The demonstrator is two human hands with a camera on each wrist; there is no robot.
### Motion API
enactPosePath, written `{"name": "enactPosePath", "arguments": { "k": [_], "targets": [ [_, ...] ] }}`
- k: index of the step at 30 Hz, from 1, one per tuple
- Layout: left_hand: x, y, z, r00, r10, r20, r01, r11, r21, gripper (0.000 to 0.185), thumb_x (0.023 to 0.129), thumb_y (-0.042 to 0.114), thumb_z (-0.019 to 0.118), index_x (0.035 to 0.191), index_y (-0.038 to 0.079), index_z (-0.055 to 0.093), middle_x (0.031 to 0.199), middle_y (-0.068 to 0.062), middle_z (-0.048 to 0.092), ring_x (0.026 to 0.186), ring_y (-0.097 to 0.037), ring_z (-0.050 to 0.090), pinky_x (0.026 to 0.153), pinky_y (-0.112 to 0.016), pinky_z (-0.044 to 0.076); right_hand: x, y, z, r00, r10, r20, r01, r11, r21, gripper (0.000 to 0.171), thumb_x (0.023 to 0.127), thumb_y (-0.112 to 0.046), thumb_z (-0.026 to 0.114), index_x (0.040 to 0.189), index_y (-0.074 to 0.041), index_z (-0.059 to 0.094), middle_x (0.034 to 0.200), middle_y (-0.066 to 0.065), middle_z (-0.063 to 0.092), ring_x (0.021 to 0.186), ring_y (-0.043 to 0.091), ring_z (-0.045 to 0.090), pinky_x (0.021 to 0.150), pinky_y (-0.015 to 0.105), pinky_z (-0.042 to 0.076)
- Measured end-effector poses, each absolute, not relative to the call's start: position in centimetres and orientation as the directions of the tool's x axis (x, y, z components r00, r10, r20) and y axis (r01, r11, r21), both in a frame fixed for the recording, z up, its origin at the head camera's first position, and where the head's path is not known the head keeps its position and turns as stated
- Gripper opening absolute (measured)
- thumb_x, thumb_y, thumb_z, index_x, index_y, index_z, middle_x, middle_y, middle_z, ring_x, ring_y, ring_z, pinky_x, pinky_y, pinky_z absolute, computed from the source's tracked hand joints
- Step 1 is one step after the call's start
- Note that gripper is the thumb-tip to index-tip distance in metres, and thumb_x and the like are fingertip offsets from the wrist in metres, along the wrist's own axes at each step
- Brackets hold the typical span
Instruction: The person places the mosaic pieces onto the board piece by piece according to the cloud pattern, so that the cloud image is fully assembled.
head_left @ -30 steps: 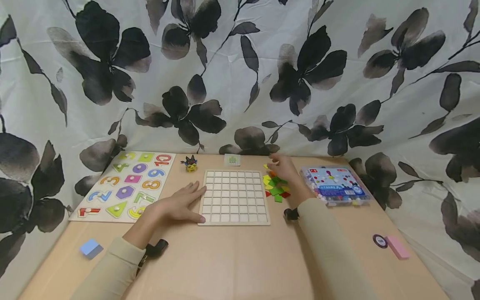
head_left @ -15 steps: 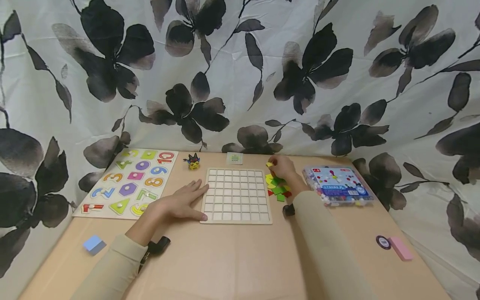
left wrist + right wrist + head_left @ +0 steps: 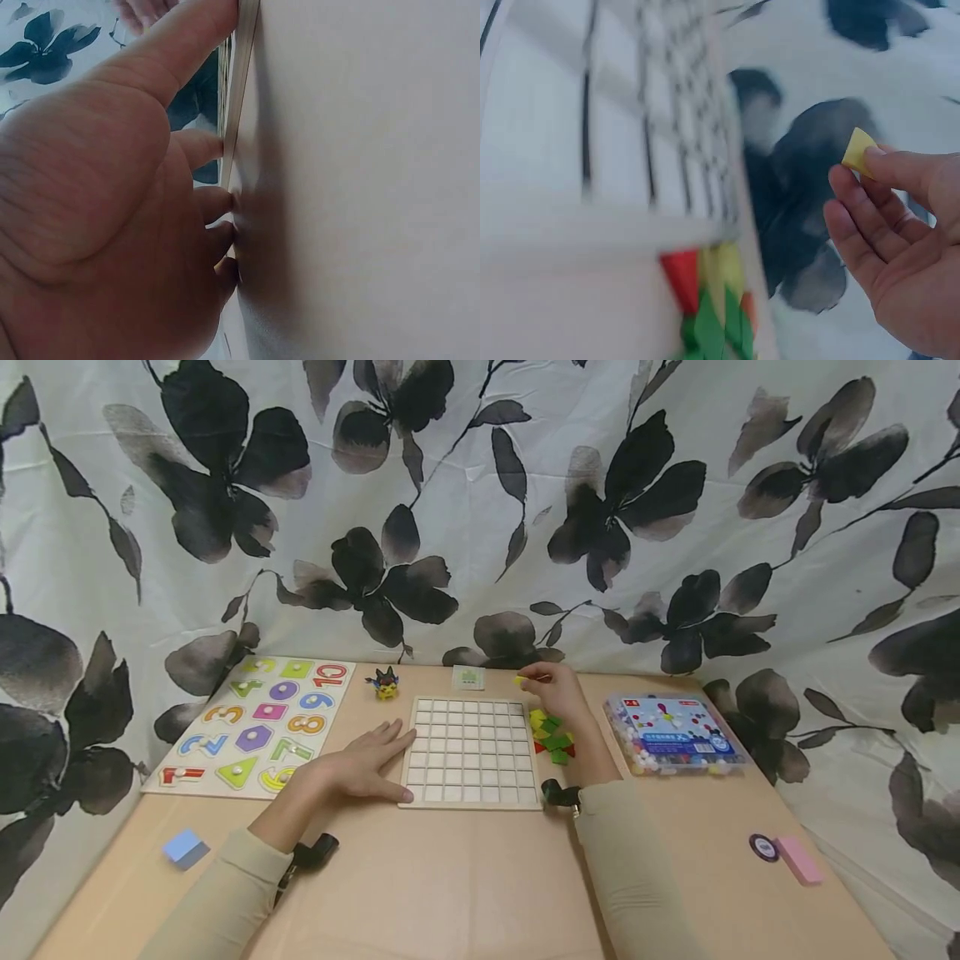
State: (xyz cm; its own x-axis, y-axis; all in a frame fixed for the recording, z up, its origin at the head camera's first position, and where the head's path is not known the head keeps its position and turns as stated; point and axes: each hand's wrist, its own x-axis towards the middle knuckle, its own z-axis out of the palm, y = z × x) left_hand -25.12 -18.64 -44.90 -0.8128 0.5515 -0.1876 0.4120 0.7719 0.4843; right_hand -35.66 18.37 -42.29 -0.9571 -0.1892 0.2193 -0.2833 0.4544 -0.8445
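A pale wooden grid board (image 3: 472,752) with rows of square cells lies on the table. My left hand (image 3: 360,766) rests at its left edge, thumb and fingers touching the rim; in the left wrist view the fingers (image 3: 206,144) meet that edge. Between thumb and fingertips my right hand (image 3: 558,692) pinches a small yellow tile (image 3: 860,152), held near the board's far right corner. Beside the board's right edge lies a pile of green, yellow and red tiles (image 3: 553,739), partly hidden by the right wrist in the head view.
A number-and-shape puzzle board (image 3: 255,727) lies at left, a small figurine (image 3: 386,683) and a pattern card (image 3: 468,677) at the back. A clear plastic box (image 3: 675,735) stands at right. A blue block (image 3: 186,849), a pink block (image 3: 799,860) and a round dark disc (image 3: 764,847) lie nearer the front.
My right hand has picked a yellow tile from the far end of the pile and moved slightly left with it, toward the board's far right corner. The left hand stays on the board's edge.
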Motion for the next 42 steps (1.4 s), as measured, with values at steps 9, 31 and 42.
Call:
{"name": "enactPosePath", "arguments": {
  "k": [9,31,42],
  "targets": [
    [-25.2,-18.7,-44.9,-0.809,0.558,-0.183,0.424,0.771,0.474,0.108,0.088,0.061,0.075,0.167,0.01,0.022,0.173,-0.026,0.006,0.161,-0.047,0.003,0.13,-0.063,0.009,-33.3,14.6,-42.2,-0.951,-0.232,0.202,-0.272,0.327,-0.905,0.023,0.098,-0.006,0.07,0.121,0.0,0.075,0.116,0.018,0.074,0.105,0.045,0.07,0.096,0.061,0.057],
    [-25.4,-18.7,-45.5,-0.798,0.573,-0.188,0.429,0.758,0.492,0.11,0.087,0.065,0.073,0.167,0.01,0.022,0.173,-0.028,0.006,0.16,-0.049,0.001,0.129,-0.066,0.007,-33.5,8.7,-45.9,-0.93,-0.334,0.154,-0.303,0.456,-0.837,0.014,0.093,-0.002,0.075,0.106,-0.001,0.08,0.108,0.011,0.077,0.091,0.02,0.068,0.079,0.028,0.056],
    [-25.3,-18.7,-44.9,-0.809,0.55,-0.209,0.412,0.783,0.466,0.108,0.088,0.064,0.073,0.167,0.011,0.021,0.174,-0.024,0.005,0.161,-0.046,0.001,0.13,-0.063,0.008,-34.5,7.5,-46.2,-0.913,-0.37,0.174,-0.371,0.57,-0.733,0.013,0.095,-0.001,0.072,0.102,-0.006,0.082,0.108,0.009,0.078,0.099,0.021,0.07,0.085,0.034,0.059]
  ]
}}
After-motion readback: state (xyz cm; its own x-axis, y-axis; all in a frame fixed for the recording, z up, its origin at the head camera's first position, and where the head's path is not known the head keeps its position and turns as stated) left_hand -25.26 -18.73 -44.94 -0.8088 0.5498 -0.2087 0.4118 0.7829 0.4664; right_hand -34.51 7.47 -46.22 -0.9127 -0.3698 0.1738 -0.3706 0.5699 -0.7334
